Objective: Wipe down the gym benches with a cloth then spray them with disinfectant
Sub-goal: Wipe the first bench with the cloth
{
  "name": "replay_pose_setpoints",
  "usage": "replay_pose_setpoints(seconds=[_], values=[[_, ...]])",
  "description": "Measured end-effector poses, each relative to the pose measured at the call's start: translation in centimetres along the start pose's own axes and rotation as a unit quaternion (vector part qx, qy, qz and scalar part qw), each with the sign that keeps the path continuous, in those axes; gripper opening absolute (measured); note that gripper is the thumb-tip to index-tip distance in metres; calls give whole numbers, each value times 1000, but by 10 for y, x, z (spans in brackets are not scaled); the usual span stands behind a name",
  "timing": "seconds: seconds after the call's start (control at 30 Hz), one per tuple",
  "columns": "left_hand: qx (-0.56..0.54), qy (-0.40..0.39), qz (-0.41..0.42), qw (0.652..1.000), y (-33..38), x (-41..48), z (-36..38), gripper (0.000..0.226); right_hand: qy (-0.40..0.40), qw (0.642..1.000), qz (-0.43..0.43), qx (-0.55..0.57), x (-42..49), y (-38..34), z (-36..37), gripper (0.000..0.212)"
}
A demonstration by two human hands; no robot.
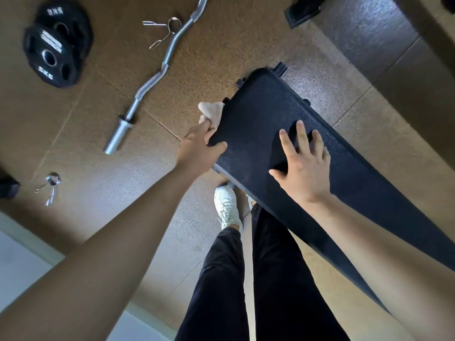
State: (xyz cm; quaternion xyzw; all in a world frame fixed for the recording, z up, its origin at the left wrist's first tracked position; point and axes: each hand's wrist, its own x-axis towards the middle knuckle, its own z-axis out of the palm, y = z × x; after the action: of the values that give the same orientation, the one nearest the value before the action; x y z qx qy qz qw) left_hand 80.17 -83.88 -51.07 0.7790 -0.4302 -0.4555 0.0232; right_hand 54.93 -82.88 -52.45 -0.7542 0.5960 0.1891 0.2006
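Observation:
A black padded gym bench (258,112) runs from the centre down to the right edge. A pale cloth (212,112) lies bunched against the bench's left side edge. My left hand (199,148) holds the cloth there, its thumb lying on top of the pad and its fingers down the side. On the bench top, my right hand (304,163) rests flat with its fingers spread. No spray bottle is in view.
A curl bar (157,72) lies on the brown rubber floor to the left, with spring collars (170,25) beside it and another collar (50,185) nearer. Two 5 kg plates (56,48) are stacked at the far left. My legs and a white shoe (226,207) stand beside the bench.

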Motion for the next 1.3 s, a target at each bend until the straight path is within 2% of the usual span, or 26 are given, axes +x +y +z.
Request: replay_pose_setpoints(seconds=[0.1, 0.23, 0.53, 0.67, 0.73, 0.87, 1.17, 1.27, 1.3], values=[[-14, -27, 4, 1000, 3, 1, -5, 73, -33, 997, 67, 34, -16, 9, 8, 111], [-20, -60, 16, 998, 12, 13, -10, 90, -67, 994, 67, 49, -17, 11, 14, 120], [-2, -97, 48, 994, 45, 47, -7, 106, -78, 994, 65, 32, -15, 10, 15, 118], [3, -63, 99, 993, 66, 62, -5, 99, -73, 995, 63, 30, -15, 11, 19, 117], [17, -55, 123, 991, 76, 67, -3, 105, -67, 995, 66, 29, -16, 11, 21, 118], [28, -77, 176, 981, 86, 76, -4, 106, -69, 995, 68, 29, -15, 11, 20, 119], [144, -79, 229, 959, 101, 98, -3, 83, -62, 994, 82, 44, -16, 10, 23, 118], [183, -92, 283, 937, 113, 103, -3, 64, -52, 994, 84, 55, -17, 9, 23, 119], [219, -98, 301, 923, 117, 104, -1, 64, -46, 994, 85, 57, -17, 9, 24, 119]])
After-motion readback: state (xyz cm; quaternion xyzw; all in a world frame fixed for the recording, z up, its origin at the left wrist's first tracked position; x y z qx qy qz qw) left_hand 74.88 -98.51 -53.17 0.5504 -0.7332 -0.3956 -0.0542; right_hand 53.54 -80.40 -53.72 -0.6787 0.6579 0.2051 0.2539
